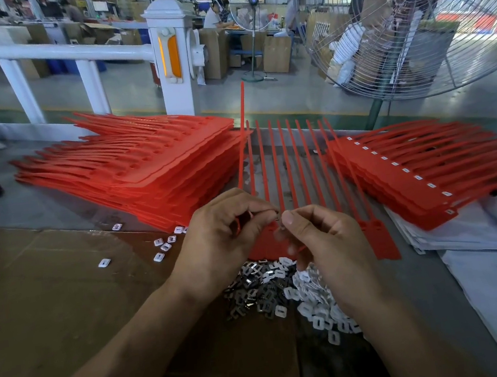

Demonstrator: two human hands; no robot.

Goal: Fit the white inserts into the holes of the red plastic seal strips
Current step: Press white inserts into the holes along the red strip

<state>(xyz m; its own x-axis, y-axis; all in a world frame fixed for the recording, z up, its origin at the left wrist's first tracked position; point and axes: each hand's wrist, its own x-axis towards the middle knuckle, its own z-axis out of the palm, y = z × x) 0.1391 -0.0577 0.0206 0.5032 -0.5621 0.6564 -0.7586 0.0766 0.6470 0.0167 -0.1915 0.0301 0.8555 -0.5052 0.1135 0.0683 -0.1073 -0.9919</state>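
Observation:
A red seal strip sheet (288, 165) lies in front of me, its thin tails fanning away toward the table's far edge. My left hand (222, 238) grips the sheet's near left end with curled fingers. My right hand (317, 236) pinches a small insert between thumb and forefinger right at a hole in the sheet, and its fingertips meet my left hand's. Below my hands lies a pile of white inserts (312, 302) mixed with metal clips (252, 290). Some of the sheet's holes are hidden under my hands.
A tall stack of red sheets with open holes (133, 164) sits at the left. A stack with white inserts fitted (424, 168) sits at the right, on papers (451, 236). Loose inserts (161, 248) dot the cardboard (51, 288). A big fan (408, 24) stands beyond.

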